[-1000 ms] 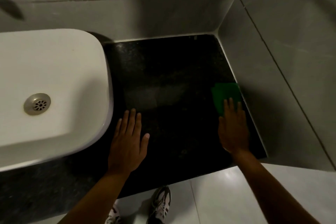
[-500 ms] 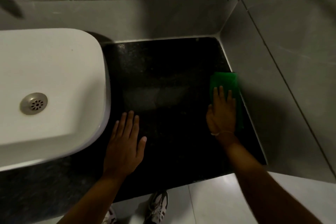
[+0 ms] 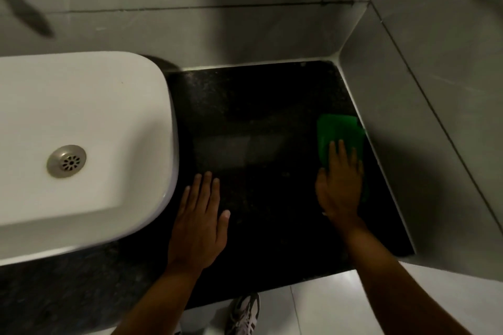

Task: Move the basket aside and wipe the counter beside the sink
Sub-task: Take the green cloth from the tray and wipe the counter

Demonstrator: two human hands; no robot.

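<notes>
The black speckled counter lies to the right of a white sink. A green cloth lies flat on the counter by the right wall. My right hand presses flat on the cloth's near part, fingers stretched forward. My left hand rests palm down on the bare counter just right of the sink's front corner, fingers apart and holding nothing. No basket is in view.
Grey tiled walls close the counter at the back and on the right. The sink has a metal drain. Below the counter's front edge I see pale floor tiles and a shoe.
My right hand slid the green cloth forward along the right wall, then drew slightly back. My left hand stayed planted near the sink.
</notes>
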